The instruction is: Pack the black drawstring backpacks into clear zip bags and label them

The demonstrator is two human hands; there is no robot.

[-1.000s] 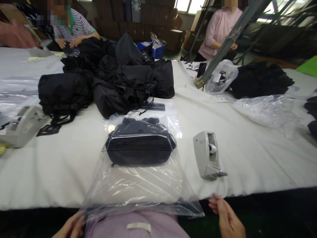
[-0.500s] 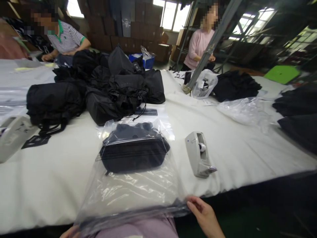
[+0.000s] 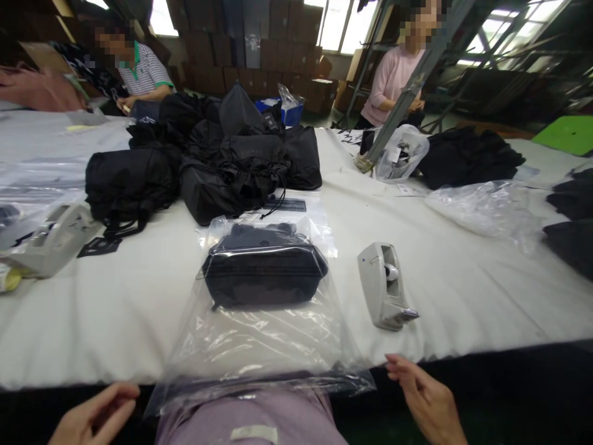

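Both our hands, left hand (image 3: pixel 95 417) & right hand (image 3: pixel 426 402), open, holding nothing, near the clear poly bag (image 3: pixel 259 346) (slippery, floppy film); black pouch (image 3: pixel 264 275) inside looks soft, light: we'd grip the near corners.

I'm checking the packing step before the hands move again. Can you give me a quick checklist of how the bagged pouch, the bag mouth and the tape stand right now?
1. Black pouch fully inside the clear plastic bag: ok.
2. Bag mouth hanging over the near table edge, unfolded: ok.
3. Bag mouth taped shut: not ok, no tape shows on it.
4. Left hand gripping the bag: not ok, it is beside the corner, apart.
5. Right hand gripping the bag: cannot tell, fingertips are at the corner.
6. Tape dispenser upright on the table, right of the bag: ok.
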